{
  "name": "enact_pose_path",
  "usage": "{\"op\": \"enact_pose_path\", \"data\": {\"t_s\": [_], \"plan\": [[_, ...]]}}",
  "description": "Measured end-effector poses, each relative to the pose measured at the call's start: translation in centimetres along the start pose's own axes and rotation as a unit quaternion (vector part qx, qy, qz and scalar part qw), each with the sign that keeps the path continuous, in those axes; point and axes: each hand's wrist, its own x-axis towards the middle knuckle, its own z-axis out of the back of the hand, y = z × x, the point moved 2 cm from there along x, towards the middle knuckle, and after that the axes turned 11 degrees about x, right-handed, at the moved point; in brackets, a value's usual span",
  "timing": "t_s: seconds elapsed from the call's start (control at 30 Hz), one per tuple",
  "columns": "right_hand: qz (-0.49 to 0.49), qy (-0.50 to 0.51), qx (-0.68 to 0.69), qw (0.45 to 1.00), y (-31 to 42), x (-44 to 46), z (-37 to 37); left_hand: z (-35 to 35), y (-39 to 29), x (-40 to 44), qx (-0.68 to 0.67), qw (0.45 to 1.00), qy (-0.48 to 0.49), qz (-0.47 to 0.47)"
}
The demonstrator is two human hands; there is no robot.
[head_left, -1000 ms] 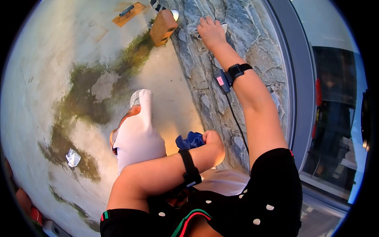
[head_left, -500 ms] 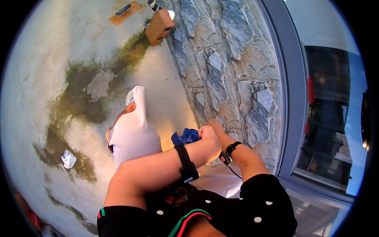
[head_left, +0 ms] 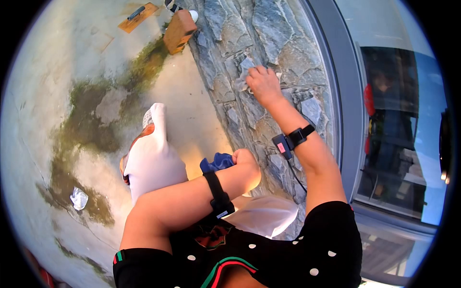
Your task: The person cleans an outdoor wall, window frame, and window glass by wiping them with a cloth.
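My right hand (head_left: 264, 85) is stretched forward onto the stone-clad surface (head_left: 269, 115). Its fingers are bent and pressed down on a crumpled, pale grey rag (head_left: 240, 84), which sticks out at the left of the fingers. My left hand (head_left: 246, 157) is held low in front of my body and curled closed. A bunched blue cloth (head_left: 218, 162) pokes out beside it, apparently in its grip; the fingertips are hidden behind the wrist.
At the far end of the stonework stands a reddish brick (head_left: 179, 31). Beyond it a wooden float with a handle (head_left: 138, 18) lies on the stained concrete floor (head_left: 43, 120). A crumpled plastic piece (head_left: 78, 198) is at left. A grey-framed glass door (head_left: 346, 96) borders the right.
My right hand has moved away from beside my left hand, forward onto the stonework with the pale rag. The left hand stays low with the blue cloth; the view has shifted slightly.
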Motion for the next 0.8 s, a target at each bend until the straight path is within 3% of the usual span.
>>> {"op": "enact_pose_path", "data": {"t_s": [0.13,0.3,0.37,0.47,0.5,0.57,0.67,0.8], "plan": [[0.005,-0.074,-0.064,0.995,-3.8,9.5,3.7,0.6,0.7,-0.9,0.010,1.000,-0.027,0.014],[-0.039,-0.071,-0.063,0.995,-4.2,10.3,6.3,1.4,1.1,-1.8,0.011,0.999,-0.053,0.003],[-0.038,0.008,-0.056,0.998,-2.9,6.4,5.7,1.7,1.1,-1.6,-0.008,0.999,-0.041,0.001],[0.013,-0.007,-0.020,1.000,0.2,-2.9,3.3,1.4,1.1,-1.4,-0.011,0.999,-0.040,0.022],[-0.008,0.076,-0.003,0.997,1.5,-6.4,2.8,1.2,1.0,-1.1,-0.011,0.999,-0.042,0.021],[0.012,0.133,0.011,0.991,3.9,-13.6,1.4,0.4,1.0,-0.4,-0.014,0.998,-0.040,0.049],[-0.033,0.208,0.052,0.976,6.9,-22.4,0.7,-0.3,0.8,-0.3,-0.004,0.997,-0.060,0.046],[-0.046,0.255,0.074,0.963,8.0,-26.8,1.3,-0.8,0.5,0.1,0.015,0.998,-0.061,0.024]]}}
